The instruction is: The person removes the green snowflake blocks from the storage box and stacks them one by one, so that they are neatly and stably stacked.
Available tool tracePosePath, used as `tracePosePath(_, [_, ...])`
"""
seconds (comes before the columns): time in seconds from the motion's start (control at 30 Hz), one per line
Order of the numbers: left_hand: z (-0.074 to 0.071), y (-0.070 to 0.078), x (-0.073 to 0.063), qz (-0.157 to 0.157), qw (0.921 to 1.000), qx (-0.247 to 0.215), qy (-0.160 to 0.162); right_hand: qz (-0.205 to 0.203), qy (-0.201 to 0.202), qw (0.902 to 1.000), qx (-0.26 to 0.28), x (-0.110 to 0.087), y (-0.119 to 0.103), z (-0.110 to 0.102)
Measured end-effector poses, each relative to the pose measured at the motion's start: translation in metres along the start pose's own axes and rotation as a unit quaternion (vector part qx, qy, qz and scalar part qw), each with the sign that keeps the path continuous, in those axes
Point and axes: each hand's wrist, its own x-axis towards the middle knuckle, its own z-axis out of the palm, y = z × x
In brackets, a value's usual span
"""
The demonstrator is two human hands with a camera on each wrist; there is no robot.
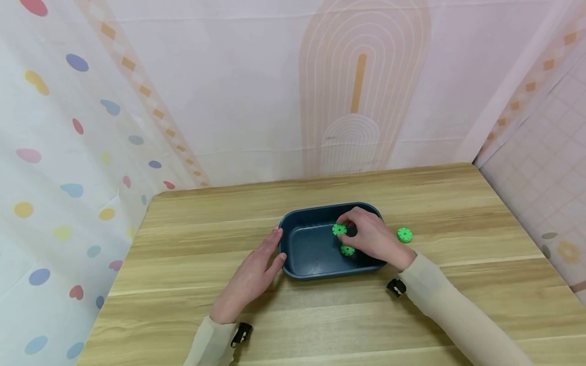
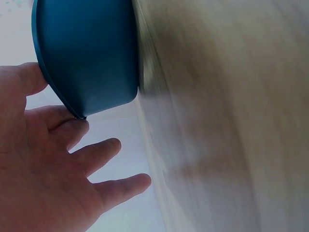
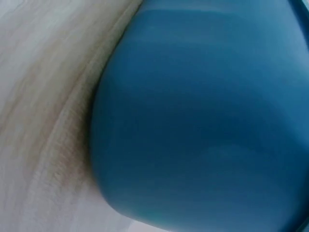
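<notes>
A dark blue rounded tray [image 1: 305, 275] sits on the wooden table. My left hand [image 1: 254, 272] touches its left end, thumb and fingertips at the rim, the other fingers spread. In the left wrist view, that hand [image 2: 53, 150] meets the tray's outer wall [image 2: 89, 58]. Over the tray's right half, my right hand [image 1: 371, 236] pinches a green notched disc [image 1: 339, 230] between thumb and fingers. A second green disc [image 1: 347, 251] lies in the tray just below it. The right wrist view shows only the tray's outer wall [image 3: 193, 116] and tabletop; the hand is out of sight there.
To the right of the tray, more green notched discs [image 1: 405, 234] lie on the table [image 1: 192, 244], seemingly stacked. Patterned cloth [image 1: 238, 91] hangs behind and on both sides. Each wrist carries a small black device [image 1: 396, 287] near the sleeve.
</notes>
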Motion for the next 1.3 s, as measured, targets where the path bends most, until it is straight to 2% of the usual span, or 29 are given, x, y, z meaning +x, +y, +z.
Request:
tracePosePath(0.3, [0.001, 0.000, 0.000, -0.002, 1.0000, 0.007, 0.001, 0.016, 0.003, 0.9997, 0.017, -0.004, 0.001, -0.004])
tracePosePath(1.3, [0.001, 0.000, 0.001, 0.000, 1.0000, 0.001, 0.001, 0.028, 0.032, 0.9983, 0.041, -0.020, 0.008, -0.020])
